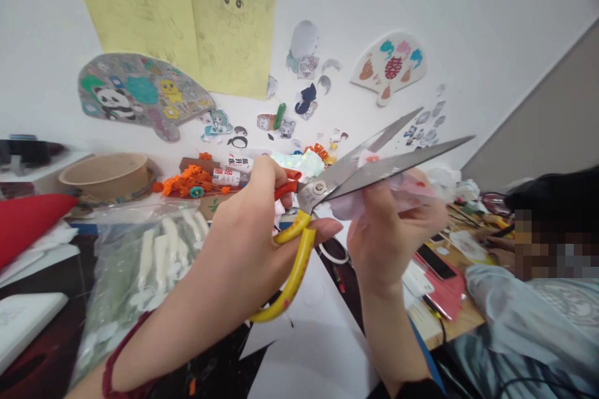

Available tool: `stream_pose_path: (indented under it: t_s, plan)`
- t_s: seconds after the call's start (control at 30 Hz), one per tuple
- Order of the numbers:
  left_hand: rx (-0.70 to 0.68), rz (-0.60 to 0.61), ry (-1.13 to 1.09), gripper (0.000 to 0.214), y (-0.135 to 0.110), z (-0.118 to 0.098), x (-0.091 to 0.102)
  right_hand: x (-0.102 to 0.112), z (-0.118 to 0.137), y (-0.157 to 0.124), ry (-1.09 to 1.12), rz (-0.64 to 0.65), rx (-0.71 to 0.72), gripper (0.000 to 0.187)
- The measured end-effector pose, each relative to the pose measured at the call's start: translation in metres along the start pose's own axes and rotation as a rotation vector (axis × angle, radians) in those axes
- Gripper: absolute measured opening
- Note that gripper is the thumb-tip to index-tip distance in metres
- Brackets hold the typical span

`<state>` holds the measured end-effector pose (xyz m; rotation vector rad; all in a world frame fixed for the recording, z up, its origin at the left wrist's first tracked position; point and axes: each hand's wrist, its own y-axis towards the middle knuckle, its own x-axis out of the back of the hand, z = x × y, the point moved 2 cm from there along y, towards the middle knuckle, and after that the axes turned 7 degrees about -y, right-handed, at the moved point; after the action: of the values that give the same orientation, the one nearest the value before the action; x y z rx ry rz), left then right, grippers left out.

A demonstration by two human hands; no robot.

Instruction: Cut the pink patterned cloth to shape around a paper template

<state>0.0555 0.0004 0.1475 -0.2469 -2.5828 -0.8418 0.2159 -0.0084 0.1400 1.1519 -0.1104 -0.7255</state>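
The left hand (255,224) is wrapped around the handles of a pair of large steel scissors with red and yellow grips (320,187); its fingers curl at the red grip and its thumb lies by the yellow one. The blades are spread apart, tips pointing up and to the right. The right hand (388,230) pinches a thin, pinkish, see-through sheet with red marks (423,192), which is raised in front of the wall, at the blades. Part of the sheet shows in the gap between them, and part lies behind the lower blade. Whether the edges touch it cannot be told.

The step in hand looks like lining up or making a cut. The next move seems to call for keeping the sheet taut, settling the cutting line between the blades, and keeping the right fingertips clear of the lower blade, which passes close by them. Below the hands lies plain white paper (318,343).
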Motion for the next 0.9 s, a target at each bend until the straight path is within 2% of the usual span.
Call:
stream_pose_path:
  t_s: [0.13, 0.37, 0.6, 0.9]
  plan:
    - [-0.040, 0.001, -0.008, 0.039, -0.002, -0.001, -0.002, -0.003, -0.006, -0.004, 0.047, -0.059, -0.013, 0.022]
    - [-0.032, 0.028, -0.014, 0.034, -0.003, 0.002, -0.002, -0.007, -0.012, -0.010, 0.030, -0.098, -0.032, 0.024]
    - [-0.073, -0.001, -0.003, 0.032, -0.004, 0.004, -0.003, -0.007, -0.016, -0.011, 0.028, -0.116, -0.033, 0.025]
    - [-0.061, 0.013, 0.043, 0.035, 0.000, 0.000, 0.001, -0.007, -0.016, -0.006, 0.092, -0.089, 0.021, 0.015]
